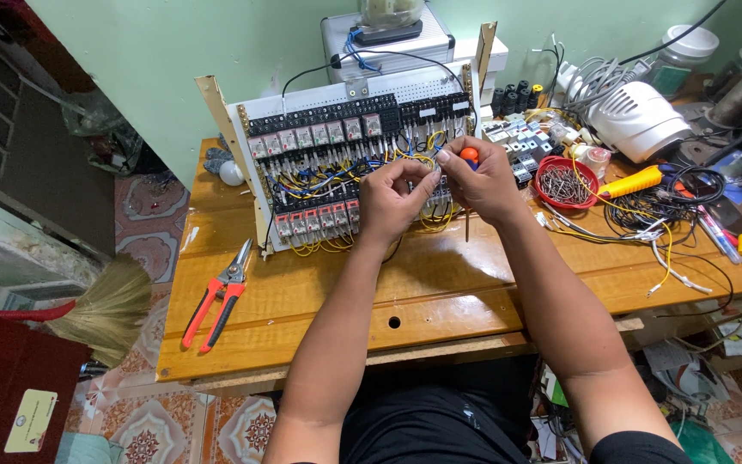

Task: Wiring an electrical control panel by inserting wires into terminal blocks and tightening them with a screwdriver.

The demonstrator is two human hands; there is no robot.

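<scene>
- Head view: our right hand (pixel 484 182) is closed around a screwdriver (pixel 468 185), orange cap up; our left hand (pixel 395 202) pinches a yellow wire (pixel 423 158) at the relay panel (pixel 345 163).
- Most relays look wired; loose yellow loops remain at the lower right.
- Desk (pixel 440 283): bare near edge in front; red cutters (pixel 216 302) left, clutter right.

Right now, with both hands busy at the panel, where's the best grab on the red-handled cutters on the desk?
Take the red-handled cutters by the two red grips, from above on the left of the wooden table. They lie flat, jaws pointing up toward the relay panel, handles splayed toward the near edge, nothing around them. The left hand is nearer.
</scene>
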